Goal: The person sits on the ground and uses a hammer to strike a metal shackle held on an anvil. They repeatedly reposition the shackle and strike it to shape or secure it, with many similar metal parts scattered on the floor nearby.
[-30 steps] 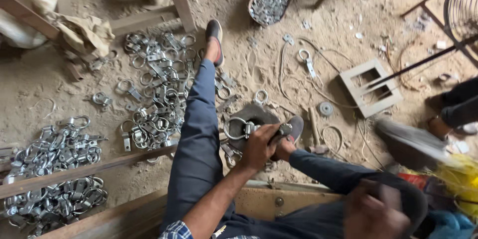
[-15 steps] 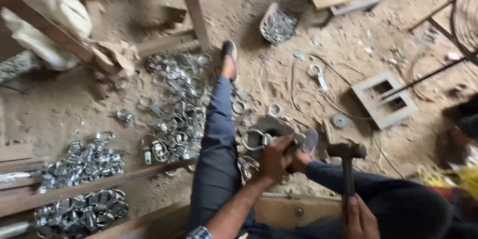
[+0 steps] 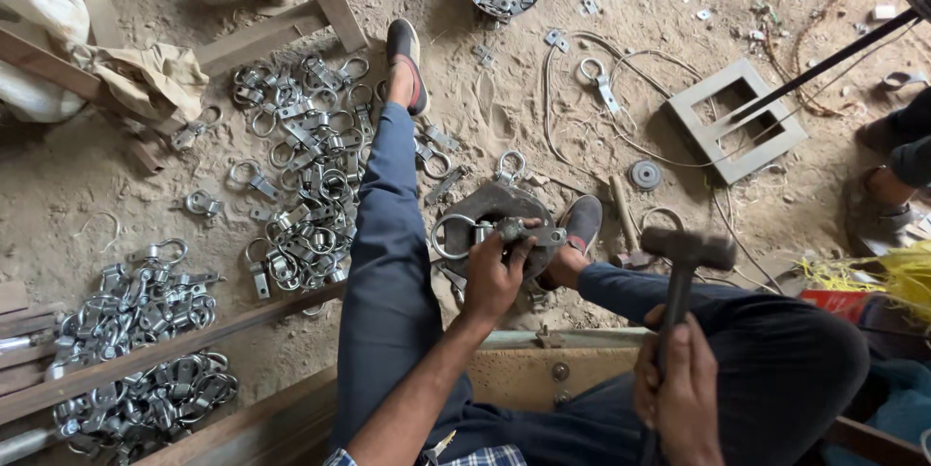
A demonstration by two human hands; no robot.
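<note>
Hammering step in hand, by the look: left hand (image 3: 495, 277) closed in a grip on a small metal ring clamp (image 3: 514, 231), pressed on the round iron block (image 3: 499, 209) between the legs. Right hand (image 3: 679, 388) closed around the hammer (image 3: 684, 262), raised beside the knee. Next move probably needs a straight blow, clear of fingers. Sandy floor (image 3: 145, 194), heaps of finished clamps (image 3: 301, 175), wooden planks around.
</note>
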